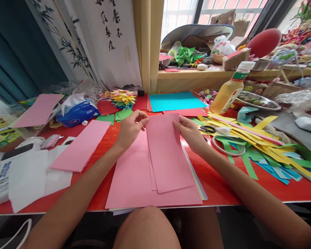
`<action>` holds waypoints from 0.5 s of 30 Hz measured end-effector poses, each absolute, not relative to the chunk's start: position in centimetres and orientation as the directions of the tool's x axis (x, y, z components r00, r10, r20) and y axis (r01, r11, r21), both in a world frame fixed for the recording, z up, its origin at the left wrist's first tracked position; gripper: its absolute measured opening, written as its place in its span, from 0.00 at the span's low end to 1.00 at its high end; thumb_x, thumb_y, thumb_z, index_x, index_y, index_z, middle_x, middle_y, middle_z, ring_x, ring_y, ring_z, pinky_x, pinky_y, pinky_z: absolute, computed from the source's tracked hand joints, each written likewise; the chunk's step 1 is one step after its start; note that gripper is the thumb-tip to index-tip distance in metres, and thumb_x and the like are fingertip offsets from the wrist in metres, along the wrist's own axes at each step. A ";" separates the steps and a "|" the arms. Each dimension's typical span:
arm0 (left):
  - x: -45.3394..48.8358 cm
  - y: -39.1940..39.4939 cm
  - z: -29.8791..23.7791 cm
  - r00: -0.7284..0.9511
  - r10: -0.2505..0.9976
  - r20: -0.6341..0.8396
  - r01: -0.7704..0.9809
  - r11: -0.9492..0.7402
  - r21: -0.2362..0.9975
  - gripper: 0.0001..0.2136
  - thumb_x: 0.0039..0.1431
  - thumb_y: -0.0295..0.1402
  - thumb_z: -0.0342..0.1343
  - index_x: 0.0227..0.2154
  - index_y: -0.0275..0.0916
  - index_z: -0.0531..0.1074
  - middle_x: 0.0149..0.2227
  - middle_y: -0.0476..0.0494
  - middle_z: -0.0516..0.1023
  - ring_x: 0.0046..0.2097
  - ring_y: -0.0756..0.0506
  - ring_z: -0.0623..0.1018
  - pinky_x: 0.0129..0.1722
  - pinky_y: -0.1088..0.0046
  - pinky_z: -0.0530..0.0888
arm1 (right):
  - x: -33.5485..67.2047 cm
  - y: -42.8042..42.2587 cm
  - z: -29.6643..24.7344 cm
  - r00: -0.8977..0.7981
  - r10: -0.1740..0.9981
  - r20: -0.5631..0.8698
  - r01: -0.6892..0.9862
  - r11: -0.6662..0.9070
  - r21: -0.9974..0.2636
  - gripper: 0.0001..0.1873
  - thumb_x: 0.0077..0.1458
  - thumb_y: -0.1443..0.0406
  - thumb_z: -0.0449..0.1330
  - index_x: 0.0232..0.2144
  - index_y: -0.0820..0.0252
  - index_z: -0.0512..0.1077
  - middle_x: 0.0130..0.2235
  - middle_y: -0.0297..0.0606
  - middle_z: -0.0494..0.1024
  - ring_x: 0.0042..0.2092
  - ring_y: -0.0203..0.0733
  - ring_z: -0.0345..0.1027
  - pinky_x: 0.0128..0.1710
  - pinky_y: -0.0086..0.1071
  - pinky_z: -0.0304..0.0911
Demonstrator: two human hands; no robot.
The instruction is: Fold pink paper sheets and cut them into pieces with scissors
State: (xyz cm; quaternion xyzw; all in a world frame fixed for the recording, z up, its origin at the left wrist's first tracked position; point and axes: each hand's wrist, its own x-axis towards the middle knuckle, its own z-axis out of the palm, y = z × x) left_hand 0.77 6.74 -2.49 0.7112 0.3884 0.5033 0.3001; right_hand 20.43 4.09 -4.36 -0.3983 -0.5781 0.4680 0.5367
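Note:
A folded pink paper sheet (168,155) is held a little above a stack of pink sheets (129,186) on the red table (223,188). My left hand (131,129) pinches the sheet's top left corner with thumb and fingers closed. My right hand (190,133) grips its top right edge, fingers closed on it. Both forearms reach in from the near edge. A knee shows below the table edge.
Another pink sheet (81,145) lies to the left, beside white papers (28,176) and a tissue pack (76,110). A cyan sheet (175,101) lies behind. On the right are coloured paper strips (261,145), scissors (208,129), a tape roll (228,145) and a yellow bottle (229,91).

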 end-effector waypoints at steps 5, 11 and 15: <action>0.7 6.9 -2.7 0.185 0.848 0.497 0.224 -0.529 0.819 0.03 0.51 0.31 0.53 0.28 0.37 0.68 0.24 0.51 0.68 0.25 0.54 0.69 0.24 0.78 0.70 | 20.5 4.1 -4.5 -0.130 0.955 0.268 -0.070 0.260 -0.963 0.13 0.51 0.56 0.55 0.36 0.56 0.71 0.40 0.35 0.75 0.42 0.44 0.68 0.33 0.32 0.64; 0.6 6.9 -2.7 0.184 0.855 0.486 0.218 -0.517 0.827 0.03 0.51 0.31 0.53 0.28 0.38 0.68 0.23 0.51 0.68 0.24 0.54 0.70 0.24 0.78 0.70 | 20.4 4.1 -4.5 -0.138 0.956 0.259 -0.065 0.252 -0.966 0.14 0.52 0.57 0.54 0.38 0.56 0.71 0.40 0.35 0.75 0.42 0.43 0.68 0.34 0.32 0.64; 0.6 7.0 -2.7 0.170 0.866 0.470 0.214 -0.498 0.840 0.04 0.51 0.33 0.54 0.28 0.37 0.68 0.23 0.51 0.69 0.23 0.54 0.70 0.24 0.78 0.69 | 20.3 4.0 -4.4 -0.140 0.957 0.254 -0.074 0.245 -0.967 0.13 0.52 0.57 0.54 0.37 0.56 0.71 0.40 0.35 0.75 0.42 0.43 0.68 0.34 0.31 0.64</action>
